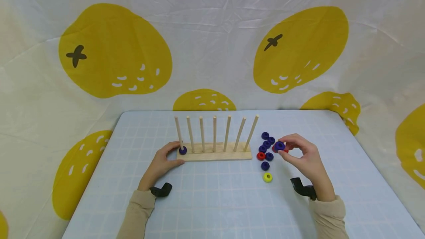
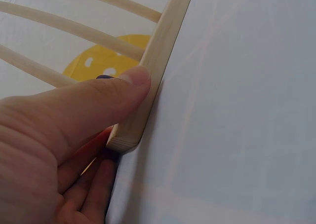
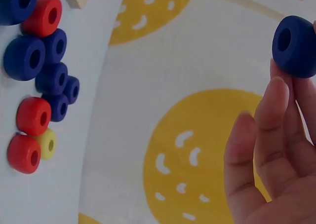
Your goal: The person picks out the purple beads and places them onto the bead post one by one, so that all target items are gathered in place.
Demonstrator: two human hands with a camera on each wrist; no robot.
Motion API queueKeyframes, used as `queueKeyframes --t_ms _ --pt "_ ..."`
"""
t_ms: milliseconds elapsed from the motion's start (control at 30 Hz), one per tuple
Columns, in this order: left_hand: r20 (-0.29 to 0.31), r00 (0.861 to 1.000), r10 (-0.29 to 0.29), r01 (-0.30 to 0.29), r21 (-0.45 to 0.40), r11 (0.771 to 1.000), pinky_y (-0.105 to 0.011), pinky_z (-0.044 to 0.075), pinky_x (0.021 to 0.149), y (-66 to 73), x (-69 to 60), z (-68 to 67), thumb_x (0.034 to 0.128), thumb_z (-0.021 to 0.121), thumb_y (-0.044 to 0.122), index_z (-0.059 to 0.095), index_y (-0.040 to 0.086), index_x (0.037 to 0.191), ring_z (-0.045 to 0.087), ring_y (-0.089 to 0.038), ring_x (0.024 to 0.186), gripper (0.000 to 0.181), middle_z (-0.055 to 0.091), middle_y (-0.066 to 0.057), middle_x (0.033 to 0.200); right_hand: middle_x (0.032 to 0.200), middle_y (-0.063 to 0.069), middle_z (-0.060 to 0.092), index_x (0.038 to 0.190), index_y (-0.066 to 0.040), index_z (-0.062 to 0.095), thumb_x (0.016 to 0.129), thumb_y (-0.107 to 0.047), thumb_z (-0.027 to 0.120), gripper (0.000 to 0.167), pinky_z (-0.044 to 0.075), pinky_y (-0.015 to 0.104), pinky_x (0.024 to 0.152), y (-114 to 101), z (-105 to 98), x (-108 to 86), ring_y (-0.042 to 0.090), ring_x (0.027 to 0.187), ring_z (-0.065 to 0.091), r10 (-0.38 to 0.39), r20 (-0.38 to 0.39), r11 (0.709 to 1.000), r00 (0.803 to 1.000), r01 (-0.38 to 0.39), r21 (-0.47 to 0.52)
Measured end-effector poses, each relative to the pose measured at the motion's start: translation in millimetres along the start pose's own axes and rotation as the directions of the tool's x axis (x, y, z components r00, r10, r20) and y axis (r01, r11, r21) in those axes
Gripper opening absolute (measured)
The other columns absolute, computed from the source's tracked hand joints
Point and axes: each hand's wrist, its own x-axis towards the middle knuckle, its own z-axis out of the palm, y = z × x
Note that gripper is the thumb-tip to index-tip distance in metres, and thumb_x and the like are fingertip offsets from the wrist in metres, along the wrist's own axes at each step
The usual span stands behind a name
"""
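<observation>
A wooden peg rack (image 1: pixel 216 155) with a row of several upright dowels stands on the table. At its left end my left hand (image 1: pixel 165 159) grips the base, the thumb (image 2: pixel 133 81) lying along the front edge and the other fingers partly hidden behind. One dark blue bead (image 1: pixel 183 151) sits at the foot of the leftmost dowel. To the right of the rack, my right hand (image 1: pixel 303 154) pinches a blue bead (image 3: pixel 294 46) above the table, its hole showing. Beside that hand lie loose beads: several blue beads (image 1: pixel 269 156), red beads (image 1: pixel 261 156) and a yellow bead (image 1: pixel 268 177).
A pale blue gridded table (image 1: pixel 212 202) extends in front of the rack. Behind it hangs a white cloth (image 1: pixel 212 47) printed with large yellow fruit. Each wrist carries a black camera mount (image 1: pixel 161 190).
</observation>
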Motion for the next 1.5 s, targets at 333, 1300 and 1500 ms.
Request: queueKeyframes --t_ms 333,1300,1500 --pt "-0.01 1.0 0.019 -0.019 0.011 1.0 -0.052 0.031 0.116 2.8 0.6 -0.8 0.0769 0.087 0.014 0.059 0.006 0.135 0.041 -0.035 0.137 0.064 0.055 -0.014 0.141 0.101 0.008 0.067 0.11 -0.004 0.071 0.075 0.012 0.08 0.039 0.048 0.012 0.083 5 0 14.8 0.014 0.086 0.056 0.057 -0.074 0.998 0.996 -0.059 -0.025" --pt "-0.004 1.0 0.017 -0.017 0.001 1.0 -0.05 0.03 0.117 -0.2 -1.0 0.5 0.0767 0.086 0.011 0.06 0.006 0.134 0.041 -0.034 0.138 0.064 0.055 -0.013 0.141 0.102 0.002 0.068 0.11 -0.007 0.072 0.085 -0.005 0.079 0.027 0.049 0.02 0.083 -52 18 67.2 0.016 0.088 0.056 0.069 -0.098 0.998 0.993 -0.069 0.007" --pt "-0.01 1.0 0.016 -0.016 0.001 1.0 -0.051 0.03 0.116 -0.5 -1.4 0.5 0.076 0.087 0.013 0.06 0.007 0.134 0.041 -0.033 0.138 0.065 0.055 -0.012 0.141 0.102 0.002 0.068 0.111 -0.008 0.073 0.085 -0.008 0.078 0.026 0.049 0.022 0.083 -63 20 77.2 0.016 0.089 0.056 0.07 -0.096 0.997 0.993 -0.069 0.015"
